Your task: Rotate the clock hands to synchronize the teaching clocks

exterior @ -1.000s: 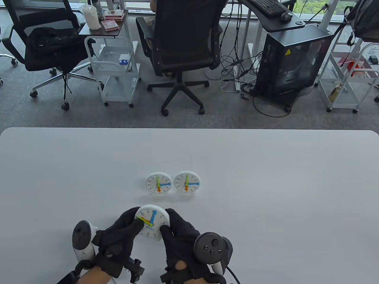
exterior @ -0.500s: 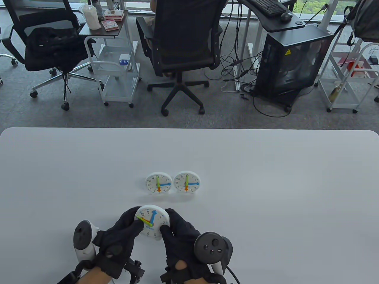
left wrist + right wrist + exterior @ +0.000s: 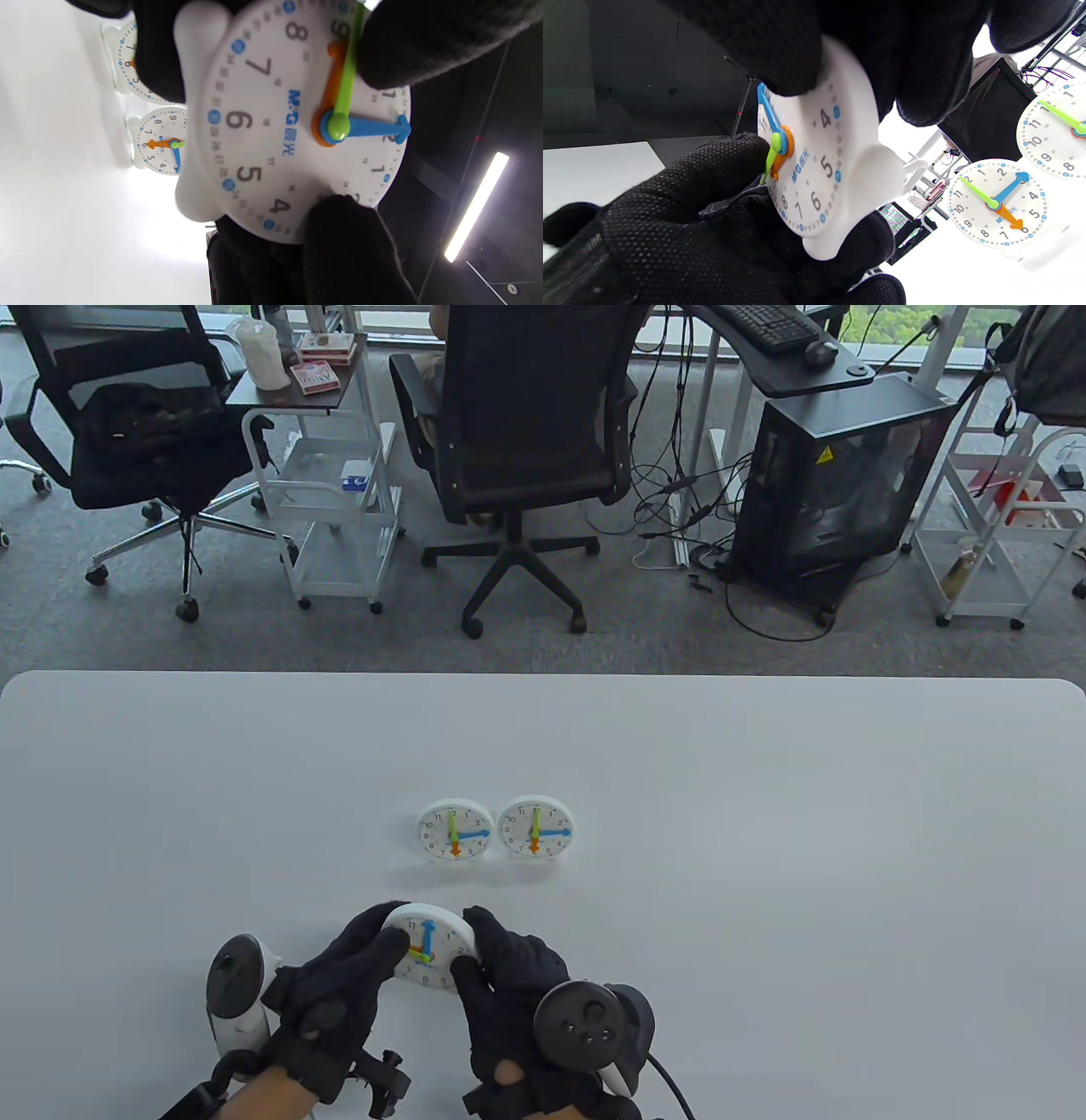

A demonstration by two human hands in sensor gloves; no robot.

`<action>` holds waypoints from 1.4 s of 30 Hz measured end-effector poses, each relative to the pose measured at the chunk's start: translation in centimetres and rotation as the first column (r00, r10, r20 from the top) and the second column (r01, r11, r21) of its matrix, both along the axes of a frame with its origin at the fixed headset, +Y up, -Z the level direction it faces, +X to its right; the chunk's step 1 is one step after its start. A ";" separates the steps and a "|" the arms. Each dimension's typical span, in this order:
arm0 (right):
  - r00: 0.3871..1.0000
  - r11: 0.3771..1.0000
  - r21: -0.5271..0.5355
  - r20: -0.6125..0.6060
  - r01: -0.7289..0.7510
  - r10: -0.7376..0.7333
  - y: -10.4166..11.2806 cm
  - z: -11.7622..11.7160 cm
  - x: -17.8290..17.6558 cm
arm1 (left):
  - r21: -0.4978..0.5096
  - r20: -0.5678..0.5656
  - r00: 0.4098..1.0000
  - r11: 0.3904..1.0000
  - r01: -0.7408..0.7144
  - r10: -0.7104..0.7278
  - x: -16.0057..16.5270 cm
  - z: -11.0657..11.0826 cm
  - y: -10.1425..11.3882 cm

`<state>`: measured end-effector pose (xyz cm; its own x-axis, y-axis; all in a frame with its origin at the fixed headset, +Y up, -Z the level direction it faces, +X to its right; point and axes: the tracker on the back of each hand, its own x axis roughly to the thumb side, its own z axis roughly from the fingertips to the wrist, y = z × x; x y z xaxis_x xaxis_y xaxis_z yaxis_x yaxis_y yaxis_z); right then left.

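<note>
Both gloved hands hold a white teaching clock (image 3: pixel 431 957) off the table near its front edge. My left hand (image 3: pixel 383 943) grips its left rim, with a fingertip (image 3: pixel 420 38) pressing on the green hand (image 3: pixel 348 76) near the 9. My right hand (image 3: pixel 472 952) grips the right rim, thumb (image 3: pixel 345 241) on the face by the 3. On this clock the blue hand (image 3: pixel 373 127) points to 12, while the green and orange hands point near 9. Two reference clocks (image 3: pixel 455 831) (image 3: pixel 535 830) stand side by side farther back, each with green at 12, blue at 3 and orange at 6.
The white table (image 3: pixel 764 857) carries only the clocks. Beyond its far edge are office chairs (image 3: pixel 526 432), a wire cart (image 3: pixel 335 475) and a computer tower (image 3: pixel 836 483) on the floor.
The held clock shifted slightly left and lower and turned a little. Its green and orange hands now sit nearer the 9, and the blue hand nearer 12. My right hand moved left with it.
</note>
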<state>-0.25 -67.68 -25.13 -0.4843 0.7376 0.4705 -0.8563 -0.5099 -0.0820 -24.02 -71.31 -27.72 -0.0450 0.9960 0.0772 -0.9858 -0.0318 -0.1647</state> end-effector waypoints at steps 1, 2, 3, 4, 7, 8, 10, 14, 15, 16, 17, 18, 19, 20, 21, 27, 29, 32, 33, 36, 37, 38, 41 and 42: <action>1.000 1.000 0.003 0.000 -0.004 0.004 0.0 0.0 0.0 | -0.002 -0.004 1.000 1.000 0.002 -0.002 0.0 0.0 0.0; 1.000 1.000 0.005 0.000 -0.009 0.009 0.0 0.0 0.0 | -0.004 -0.005 1.000 1.000 0.003 -0.003 0.0 0.0 -0.1; 1.000 1.000 0.008 0.000 -0.014 0.014 0.1 0.1 -0.1 | -0.007 -0.006 1.000 1.000 0.000 0.000 -0.1 0.0 -0.1; 1.000 1.000 0.008 0.000 -0.015 0.015 0.1 0.1 -0.1 | -0.010 -0.007 1.000 1.000 -0.003 0.003 -0.1 0.0 -0.1; 1.000 1.000 0.006 0.000 -0.017 0.017 0.1 0.1 -0.1 | -0.016 -0.007 1.000 1.000 -0.009 0.009 -0.1 0.0 -0.1; 1.000 1.000 0.002 0.000 -0.014 0.014 0.1 0.0 -0.1 | -0.019 -0.006 1.000 1.000 -0.010 0.010 -0.1 0.0 -0.1; 1.000 1.000 -0.001 0.000 -0.013 0.013 0.1 0.0 0.0 | -0.029 -0.005 1.000 0.999 -0.019 0.019 -0.1 0.0 -0.2; 1.000 1.000 -0.004 0.001 -0.017 0.017 0.1 0.0 0.0 | -0.043 0.000 1.000 0.999 -0.026 0.026 -0.1 0.0 -0.1; 1.000 1.000 -0.004 0.002 -0.018 0.018 0.1 0.0 0.0 | -0.045 0.001 1.000 0.999 -0.026 0.026 -0.1 0.0 -0.1; 1.000 1.000 -0.007 0.003 -0.019 0.019 0.1 0.0 0.0 | -0.048 0.001 1.000 0.998 -0.028 0.028 -0.1 0.0 -0.1; 1.000 1.000 -0.009 0.003 -0.017 0.017 0.1 0.0 0.0 | -0.049 0.001 1.000 0.998 -0.029 0.029 -0.1 0.0 -0.1; 1.000 1.000 -0.011 0.004 -0.014 0.014 0.1 0.0 0.0 | -0.051 0.002 1.000 0.998 -0.030 0.031 -0.1 0.0 -0.1; 1.000 1.000 -0.012 0.004 -0.013 0.013 0.1 0.0 0.0 | -0.050 0.003 1.000 0.998 -0.031 0.031 -0.1 0.0 -0.1; 1.000 1.000 -0.013 0.004 -0.014 0.014 0.1 0.0 0.0 | -0.053 0.009 1.000 0.998 -0.029 0.029 -0.1 -0.1 -0.1; 1.000 1.000 -0.014 0.004 -0.017 0.017 0.1 0.0 0.0 | -0.056 0.013 0.999 0.998 -0.028 0.029 -0.1 -0.1 -0.2; 0.997 0.995 -0.066 0.014 0.072 -0.072 -0.1 -0.4 0.7 | -0.007 0.120 0.992 0.999 -0.039 0.040 0.3 -0.4 0.2; 0.993 0.988 -0.099 0.020 0.121 -0.120 -0.3 -0.6 1.1 | 0.014 0.143 0.989 0.999 -0.033 0.030 0.5 -0.3 0.4; 0.984 0.974 -0.138 0.025 0.178 -0.177 -0.6 -0.8 1.5 | 0.039 0.156 0.988 0.999 -0.017 0.011 0.8 -0.3 0.5; 0.982 0.971 -0.145 0.026 0.188 -0.187 -0.6 -0.8 1.6 | 0.042 0.159 0.987 0.999 -0.019 0.012 0.8 -0.3 0.5; 0.983 0.972 -0.146 0.023 0.186 -0.185 -0.6 -0.8 1.5 | 0.034 0.154 0.988 0.999 -0.030 0.024 0.7 -0.3 0.4; 0.983 0.972 -0.144 0.024 0.184 -0.182 -0.6 -0.8 1.5 | 0.034 0.154 0.988 0.999 -0.030 0.025 0.7 -0.3 0.4; 0.983 0.973 -0.143 0.023 0.181 -0.180 -0.6 -0.8 1.5 | 0.032 0.151 0.988 0.999 -0.030 0.025 0.7 -0.3 0.4; 0.983 0.972 -0.149 0.021 0.182 -0.180 -0.6 -0.8 1.5 | 0.030 0.144 0.989 0.999 -0.026 0.021 0.7 -0.4 0.4; 0.983 0.972 -0.151 0.021 0.183 -0.182 -0.7 -0.8 1.5 | 0.028 0.144 0.989 0.999 -0.026 0.021 0.6 -0.4 0.3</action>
<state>1.25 -68.33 -25.95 -0.3379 0.8760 0.3440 -0.9356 -0.3523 -0.0220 -23.38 -70.97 -28.10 -0.0811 0.9919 0.0981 -0.9510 -0.0475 -0.3056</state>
